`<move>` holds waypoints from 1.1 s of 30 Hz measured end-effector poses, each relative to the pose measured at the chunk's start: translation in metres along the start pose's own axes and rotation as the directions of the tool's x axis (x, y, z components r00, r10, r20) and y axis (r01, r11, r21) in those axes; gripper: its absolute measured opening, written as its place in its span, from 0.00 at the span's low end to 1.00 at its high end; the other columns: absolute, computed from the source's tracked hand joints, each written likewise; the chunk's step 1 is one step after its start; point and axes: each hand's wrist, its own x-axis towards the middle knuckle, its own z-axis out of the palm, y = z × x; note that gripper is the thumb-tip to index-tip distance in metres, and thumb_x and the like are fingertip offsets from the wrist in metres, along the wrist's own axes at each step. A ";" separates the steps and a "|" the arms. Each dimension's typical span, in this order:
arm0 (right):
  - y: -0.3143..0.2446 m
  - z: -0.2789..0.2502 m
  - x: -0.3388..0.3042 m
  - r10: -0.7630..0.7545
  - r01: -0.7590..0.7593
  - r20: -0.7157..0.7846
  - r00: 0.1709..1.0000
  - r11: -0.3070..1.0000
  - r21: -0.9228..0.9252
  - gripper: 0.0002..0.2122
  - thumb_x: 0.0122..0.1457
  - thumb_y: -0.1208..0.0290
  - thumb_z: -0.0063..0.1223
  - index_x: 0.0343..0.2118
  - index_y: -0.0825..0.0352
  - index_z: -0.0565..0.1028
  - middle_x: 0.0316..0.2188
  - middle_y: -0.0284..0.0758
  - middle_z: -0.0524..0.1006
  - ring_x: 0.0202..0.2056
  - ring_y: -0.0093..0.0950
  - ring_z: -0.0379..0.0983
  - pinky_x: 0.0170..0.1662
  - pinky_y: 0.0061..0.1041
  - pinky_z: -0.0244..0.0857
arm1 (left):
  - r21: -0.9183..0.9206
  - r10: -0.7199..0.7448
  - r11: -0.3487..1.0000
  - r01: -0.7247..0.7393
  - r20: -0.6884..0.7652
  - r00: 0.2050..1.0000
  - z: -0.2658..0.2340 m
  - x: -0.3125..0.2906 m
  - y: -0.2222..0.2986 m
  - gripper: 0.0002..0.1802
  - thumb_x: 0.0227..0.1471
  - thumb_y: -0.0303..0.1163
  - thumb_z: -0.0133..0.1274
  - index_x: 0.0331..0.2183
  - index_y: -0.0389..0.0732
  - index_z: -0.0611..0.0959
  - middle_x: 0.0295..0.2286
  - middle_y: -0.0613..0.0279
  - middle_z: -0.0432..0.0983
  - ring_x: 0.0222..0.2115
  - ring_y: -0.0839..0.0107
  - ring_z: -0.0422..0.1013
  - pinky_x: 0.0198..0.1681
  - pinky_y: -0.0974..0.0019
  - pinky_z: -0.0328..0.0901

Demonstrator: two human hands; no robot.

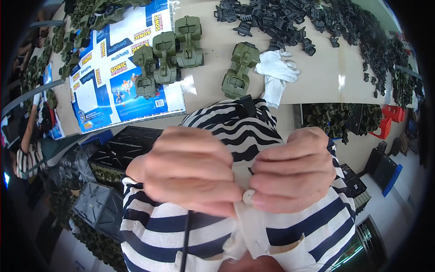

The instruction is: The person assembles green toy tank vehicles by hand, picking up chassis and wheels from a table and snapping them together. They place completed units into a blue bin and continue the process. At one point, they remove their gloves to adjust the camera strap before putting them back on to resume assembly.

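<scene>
- The striped shirt (290,231) fills the lower middle, under both hands.
- The left hand (190,170), fingers curled closed, pinches the shirt's edge.
- The right hand (292,174), also curled, grips a small white button (248,196) at its 7 o'clock.

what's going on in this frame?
A person's left hand and right hand are pinched together at a small white button on their own striped shirt, close under the camera. Nothing from the table is in hand. On it sit several olive-green toy vehicles, a printed blue-and-white card sheet, a white glove and a heap of black plastic parts.
</scene>
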 end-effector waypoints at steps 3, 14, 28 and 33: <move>0.010 -0.011 -0.001 0.011 -0.012 0.030 1.000 1.000 0.028 0.05 0.46 0.74 0.63 0.24 0.71 0.81 0.21 0.36 0.78 0.17 0.25 0.74 0.17 0.18 0.66 | -0.101 -0.044 0.993 0.057 0.123 0.991 -0.024 0.009 -0.013 0.21 0.41 0.49 0.70 0.27 0.41 0.87 0.24 0.69 0.75 0.23 0.72 0.72 0.20 0.76 0.63; 0.042 -0.077 -0.046 0.738 -0.780 -0.254 0.625 0.601 -0.173 0.04 0.55 0.79 0.58 0.31 0.73 0.81 0.26 0.38 0.81 0.25 0.21 0.76 0.28 0.18 0.69 | -0.594 0.090 0.797 0.111 0.299 0.950 0.004 0.023 0.001 0.09 0.55 0.28 0.55 0.37 0.32 0.84 0.32 0.54 0.76 0.29 0.60 0.74 0.28 0.64 0.66; 0.014 -0.060 -0.254 0.701 -0.811 -0.642 -0.311 -0.548 -0.205 0.08 0.53 0.66 0.59 0.31 0.66 0.81 0.25 0.40 0.81 0.31 0.40 0.78 0.38 0.35 0.71 | 0.021 -0.985 0.152 0.988 0.084 0.150 0.038 -0.088 -0.196 0.12 0.57 0.34 0.55 0.37 0.35 0.83 0.27 0.63 0.79 0.27 0.73 0.74 0.29 0.69 0.66; 0.031 -0.058 -0.288 0.665 -0.925 -0.743 -0.075 -0.324 -0.197 0.07 0.51 0.71 0.60 0.34 0.65 0.80 0.34 0.41 0.79 0.35 0.39 0.77 0.40 0.36 0.70 | 0.597 -0.717 0.619 0.510 0.164 0.677 0.115 -0.078 -0.237 0.07 0.50 0.28 0.56 0.31 0.35 0.82 0.28 0.52 0.79 0.26 0.54 0.76 0.32 0.56 0.71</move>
